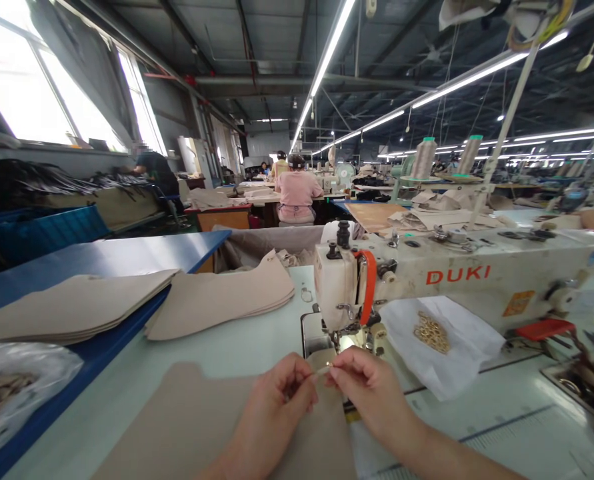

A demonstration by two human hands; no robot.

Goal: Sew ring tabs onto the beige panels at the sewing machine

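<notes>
In front of the sewing machine (337, 287), my left hand (281, 400) pinches one end of a narrow beige strip (319, 371). My right hand (377, 393) is closed at the strip's other end, its fingertips on a small gold-coloured metal piece (329, 365), perhaps a ring; its exact shape is too small to tell. Beneath both hands lies a large flat beige fabric panel (187, 413), which reaches up to the machine's needle area. Right of the needle, a heap of gold-coloured metal pieces (431, 331) rests on a white sheet (401, 320).
Stacked beige panels (221, 293) lie left of the machine, with another stack (77, 303) on a blue-edged table (187, 250). A clear plastic bag (41, 363) sits at far left. Thread cones (423, 160) stand behind the machine. Seated people (297, 190) work further back.
</notes>
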